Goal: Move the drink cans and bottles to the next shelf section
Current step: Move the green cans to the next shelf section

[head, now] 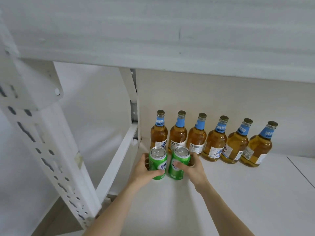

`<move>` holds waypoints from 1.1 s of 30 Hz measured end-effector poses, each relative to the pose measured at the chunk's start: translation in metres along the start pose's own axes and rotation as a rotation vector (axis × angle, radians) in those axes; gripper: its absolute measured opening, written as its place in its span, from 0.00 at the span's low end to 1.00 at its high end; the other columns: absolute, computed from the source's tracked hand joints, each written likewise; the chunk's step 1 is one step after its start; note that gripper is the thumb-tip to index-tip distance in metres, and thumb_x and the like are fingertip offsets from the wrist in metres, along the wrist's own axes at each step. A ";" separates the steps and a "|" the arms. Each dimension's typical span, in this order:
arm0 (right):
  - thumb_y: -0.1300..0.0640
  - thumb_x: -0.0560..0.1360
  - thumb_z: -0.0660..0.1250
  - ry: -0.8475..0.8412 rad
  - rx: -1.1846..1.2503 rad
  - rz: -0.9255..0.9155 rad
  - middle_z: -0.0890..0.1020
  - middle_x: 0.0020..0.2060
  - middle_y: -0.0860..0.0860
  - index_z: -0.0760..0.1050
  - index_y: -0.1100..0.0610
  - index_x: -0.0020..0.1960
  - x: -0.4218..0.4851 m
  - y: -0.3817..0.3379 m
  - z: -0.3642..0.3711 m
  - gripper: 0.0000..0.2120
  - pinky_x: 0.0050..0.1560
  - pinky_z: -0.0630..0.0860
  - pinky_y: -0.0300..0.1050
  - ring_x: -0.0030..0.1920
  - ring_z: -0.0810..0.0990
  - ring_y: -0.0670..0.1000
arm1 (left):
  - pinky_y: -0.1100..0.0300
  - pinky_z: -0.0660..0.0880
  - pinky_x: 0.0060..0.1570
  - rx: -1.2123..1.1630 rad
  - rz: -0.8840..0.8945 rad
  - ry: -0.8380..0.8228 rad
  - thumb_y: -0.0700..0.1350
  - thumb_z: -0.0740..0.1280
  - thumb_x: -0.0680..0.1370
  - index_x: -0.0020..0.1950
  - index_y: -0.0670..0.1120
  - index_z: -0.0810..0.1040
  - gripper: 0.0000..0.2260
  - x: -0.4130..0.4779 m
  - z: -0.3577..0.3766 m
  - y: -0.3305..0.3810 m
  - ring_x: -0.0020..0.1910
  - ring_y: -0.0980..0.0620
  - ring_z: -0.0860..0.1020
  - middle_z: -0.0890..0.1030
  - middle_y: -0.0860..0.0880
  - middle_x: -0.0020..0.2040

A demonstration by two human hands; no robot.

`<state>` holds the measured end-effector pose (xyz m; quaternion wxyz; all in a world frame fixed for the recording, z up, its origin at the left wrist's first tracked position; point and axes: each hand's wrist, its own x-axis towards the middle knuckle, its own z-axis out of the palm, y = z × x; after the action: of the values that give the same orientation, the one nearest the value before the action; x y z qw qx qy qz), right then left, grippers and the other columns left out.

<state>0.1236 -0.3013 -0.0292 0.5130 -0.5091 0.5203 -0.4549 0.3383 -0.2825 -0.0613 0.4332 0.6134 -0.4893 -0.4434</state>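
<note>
I see the left grip (143, 169) wrapped round the left can (157, 159), the right grip (194, 169) round the right can (181, 158). Both cans hide part of the bottle row (215, 142).

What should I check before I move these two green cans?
1. Grip of the left hand round the left can: ok, fingers wrap it.
2. Grip of the right hand round the right can: ok.
3. Both cans upright: ok.
4. Can tops closed: ok, they look sealed.
5. Hands clear of the bottles behind: cannot tell, the right fingers sit very close to one.
6. Room in the next shelf section: cannot tell.
</note>
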 end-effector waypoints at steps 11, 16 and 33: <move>0.56 0.67 0.80 0.125 0.003 0.136 0.83 0.50 0.52 0.74 0.52 0.53 -0.077 -0.008 -0.004 0.20 0.46 0.78 0.48 0.50 0.83 0.52 | 0.52 0.81 0.50 -0.093 -0.082 -0.007 0.55 0.82 0.54 0.54 0.55 0.74 0.32 -0.089 -0.005 0.011 0.51 0.53 0.82 0.83 0.52 0.52; 0.56 0.66 0.80 0.165 0.033 0.128 0.82 0.49 0.53 0.74 0.53 0.52 -0.121 -0.015 -0.008 0.20 0.46 0.80 0.51 0.49 0.83 0.53 | 0.58 0.78 0.44 -0.118 -0.087 -0.005 0.45 0.83 0.63 0.54 0.50 0.75 0.25 -0.131 -0.011 0.015 0.51 0.51 0.82 0.83 0.49 0.52; 0.56 0.66 0.80 0.237 0.043 0.083 0.83 0.49 0.53 0.74 0.53 0.52 -0.239 -0.032 -0.050 0.20 0.50 0.80 0.54 0.49 0.83 0.53 | 0.55 0.79 0.47 -0.089 -0.032 -0.118 0.51 0.83 0.58 0.57 0.50 0.75 0.31 -0.233 0.006 0.039 0.52 0.51 0.82 0.83 0.49 0.54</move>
<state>0.0652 -0.0673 0.0229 0.4771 -0.4186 0.5882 -0.5012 0.2946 -0.0594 0.0034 0.4234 0.5739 -0.4841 -0.5070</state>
